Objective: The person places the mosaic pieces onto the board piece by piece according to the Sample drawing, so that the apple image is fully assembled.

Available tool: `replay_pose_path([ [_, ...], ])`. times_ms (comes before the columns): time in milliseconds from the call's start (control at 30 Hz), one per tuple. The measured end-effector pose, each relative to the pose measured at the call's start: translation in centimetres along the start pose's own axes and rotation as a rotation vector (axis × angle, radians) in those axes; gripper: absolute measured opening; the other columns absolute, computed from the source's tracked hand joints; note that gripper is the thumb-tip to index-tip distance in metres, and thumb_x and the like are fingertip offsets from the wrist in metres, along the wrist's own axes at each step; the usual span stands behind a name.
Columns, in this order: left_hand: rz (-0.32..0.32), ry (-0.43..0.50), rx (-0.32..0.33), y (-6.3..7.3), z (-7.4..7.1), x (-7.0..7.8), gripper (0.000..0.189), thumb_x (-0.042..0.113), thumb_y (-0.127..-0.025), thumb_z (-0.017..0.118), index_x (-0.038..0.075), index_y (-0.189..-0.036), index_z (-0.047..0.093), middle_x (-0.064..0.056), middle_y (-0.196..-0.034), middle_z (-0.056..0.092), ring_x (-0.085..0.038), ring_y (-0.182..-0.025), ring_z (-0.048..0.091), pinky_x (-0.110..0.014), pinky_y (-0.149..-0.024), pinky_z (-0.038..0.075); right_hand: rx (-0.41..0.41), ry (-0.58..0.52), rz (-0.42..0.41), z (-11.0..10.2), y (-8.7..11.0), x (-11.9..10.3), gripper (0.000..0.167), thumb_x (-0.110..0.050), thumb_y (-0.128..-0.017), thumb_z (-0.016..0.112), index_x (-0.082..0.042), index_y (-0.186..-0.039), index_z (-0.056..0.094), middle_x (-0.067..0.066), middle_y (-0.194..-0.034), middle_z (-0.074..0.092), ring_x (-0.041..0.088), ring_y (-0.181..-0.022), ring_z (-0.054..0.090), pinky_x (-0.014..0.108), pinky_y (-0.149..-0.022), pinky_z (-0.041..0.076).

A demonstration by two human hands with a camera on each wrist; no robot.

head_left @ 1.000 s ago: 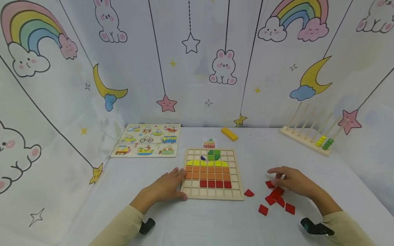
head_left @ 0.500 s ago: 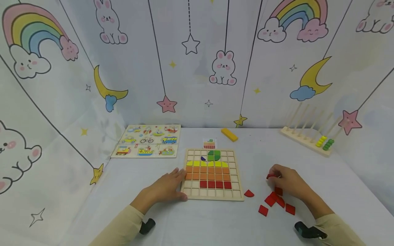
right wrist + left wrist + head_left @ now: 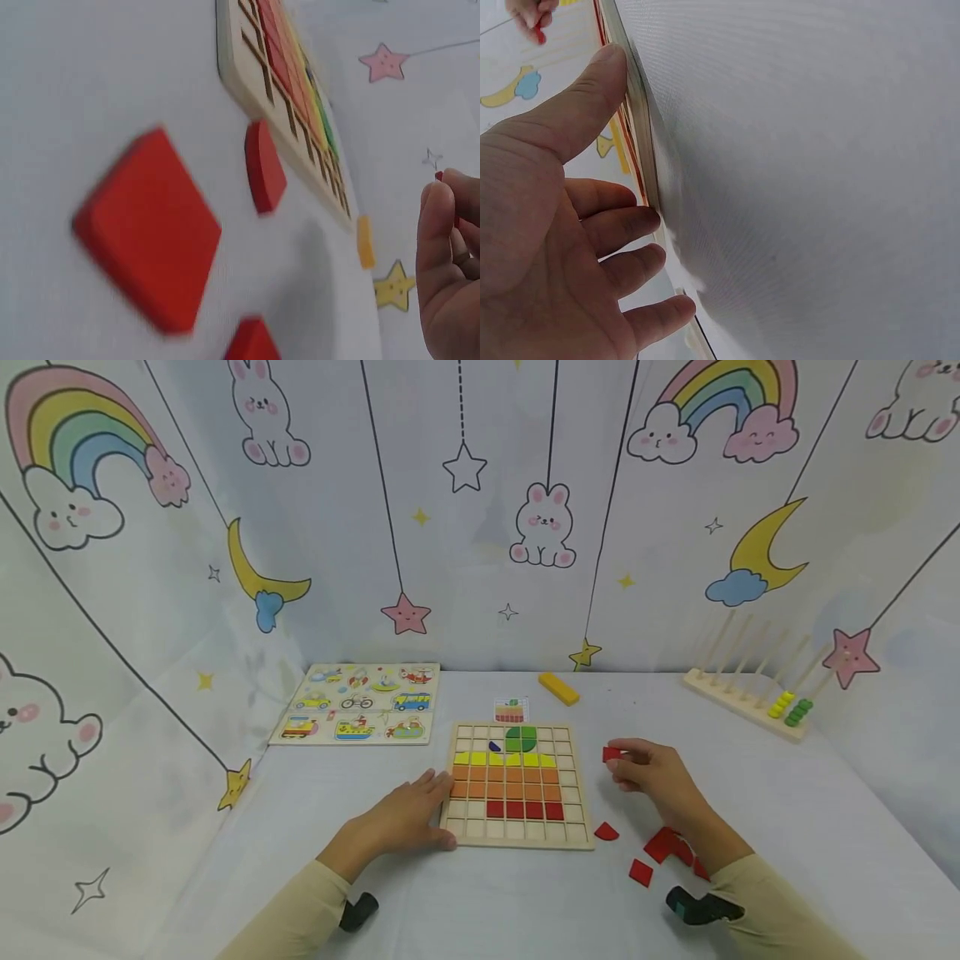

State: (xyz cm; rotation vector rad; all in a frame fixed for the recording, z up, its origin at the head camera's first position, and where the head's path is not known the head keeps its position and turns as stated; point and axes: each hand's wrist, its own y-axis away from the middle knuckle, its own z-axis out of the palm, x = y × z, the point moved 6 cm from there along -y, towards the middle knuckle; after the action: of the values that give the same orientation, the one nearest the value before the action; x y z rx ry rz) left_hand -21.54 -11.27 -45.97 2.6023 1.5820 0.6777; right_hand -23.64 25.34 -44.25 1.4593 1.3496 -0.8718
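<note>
My left hand rests with relaxed fingers against the left edge of a wooden grid board. In the left wrist view its thumb and fingertips touch the board's side. Coloured tiles fill part of the grid: green ones at the top, a yellow row, two orange rows and a partial red row. To the right of the board, my right hand pinches a red square tile between thumb and fingers, raised over the table. Below that hand lie several loose red tiles, with a red quarter-round tile near the board's corner.
A small picture card lies behind the board, and a yellow block sits farther back. At back left is a vehicle picture puzzle. A wooden peg rack with yellow and green beads stands at back right.
My right hand has picked up a red tile from the loose pieces and moved it left and away from me, towards the board. The left hand stays at the board's edge.
</note>
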Motion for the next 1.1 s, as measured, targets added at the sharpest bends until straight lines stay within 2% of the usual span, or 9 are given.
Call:
replay_pose_path([
  [167, -0.005, 0.002, -0.002, 0.0, 0.1, -0.1, 0.097, 0.049, -0.083, 0.082, 0.009, -0.158, 0.036, -0.007, -0.164, 0.037, -0.029, -0.155, 0.025, -0.056, -0.122, 0.027, -0.066, 0.027, -0.015, 6.1, -0.8, -1.8, 0.05, -0.024, -0.094, 0.075, -0.008, -0.139, 0.058, 0.012, -0.111, 0.067, 0.027, -0.09, 0.067, 0.029, -0.078, 0.061],
  [333, -0.003, 0.009, -0.006, -0.1, 0.0, -0.2, 0.097, 0.05, -0.083, 0.081, 0.008, -0.158, 0.037, -0.007, -0.164, 0.037, -0.03, -0.155, 0.025, -0.056, -0.122, 0.027, -0.14, 0.201, -0.09, 12.8, -0.6, -3.1, 0.038, -0.02, -0.09, 0.079, -0.011, -0.125, 0.068, 0.003, -0.095, 0.069, 0.02, -0.08, 0.066, 0.028, -0.072, 0.06],
  [467, 0.005, 0.018, -0.011, -0.2, 0.0, -0.2, 0.097, 0.051, -0.084, 0.081, 0.008, -0.158, 0.037, -0.008, -0.164, 0.037, -0.03, -0.155, 0.025, -0.056, -0.122, 0.027, -0.18, 0.307, -0.166, 16.3, -0.4, -3.4, 0.033, -0.019, -0.088, 0.081, -0.013, -0.118, 0.07, -0.002, -0.087, 0.066, 0.016, -0.082, 0.061, 0.023, -0.064, 0.053],
  [633, 0.007, 0.025, -0.013, -0.2, -0.1, -0.4, 0.097, 0.051, -0.084, 0.08, 0.008, -0.159, 0.036, -0.007, -0.164, 0.036, -0.03, -0.155, 0.024, -0.055, -0.123, 0.027, -0.176, 0.359, -0.236, 18.4, -0.5, -3.3, 0.024, -0.02, -0.086, 0.083, -0.013, -0.108, 0.073, -0.003, -0.076, 0.062, 0.015, -0.068, 0.058, 0.024, -0.051, 0.045],
  [733, 0.011, 0.023, -0.009, -0.2, -0.1, -0.5, 0.097, 0.051, -0.084, 0.08, 0.007, -0.158, 0.036, -0.008, -0.164, 0.036, -0.03, -0.155, 0.025, -0.055, -0.122, 0.027, -0.151, 0.438, -0.25, 19.0, -0.4, -3.4, 0.024, -0.023, -0.085, 0.084, -0.014, -0.106, 0.076, -0.004, -0.073, 0.06, 0.015, -0.066, 0.056, 0.025, -0.052, 0.043],
  [867, 0.015, 0.021, -0.005, -0.2, 0.0, -0.4, 0.097, 0.051, -0.084, 0.08, 0.007, -0.158, 0.036, -0.008, -0.164, 0.036, -0.03, -0.155, 0.025, -0.055, -0.122, 0.028, -0.107, 0.544, -0.277, 19.6, -0.1, -4.0, 0.025, -0.023, -0.083, 0.086, -0.013, -0.104, 0.078, -0.006, -0.073, 0.057, 0.014, -0.072, 0.052, 0.025, -0.058, 0.042],
  [1100, 0.015, 0.023, -0.004, -0.2, 0.0, -0.3, 0.096, 0.049, -0.084, 0.081, 0.007, -0.158, 0.037, -0.009, -0.163, 0.037, -0.03, -0.155, 0.026, -0.056, -0.122, 0.028, -0.086, 0.632, -0.321, 20.2, 0.3, -4.6, 0.026, -0.019, -0.081, 0.087, -0.01, -0.104, 0.079, -0.01, -0.069, 0.057, 0.01, -0.066, 0.051, 0.024, -0.056, 0.041],
])
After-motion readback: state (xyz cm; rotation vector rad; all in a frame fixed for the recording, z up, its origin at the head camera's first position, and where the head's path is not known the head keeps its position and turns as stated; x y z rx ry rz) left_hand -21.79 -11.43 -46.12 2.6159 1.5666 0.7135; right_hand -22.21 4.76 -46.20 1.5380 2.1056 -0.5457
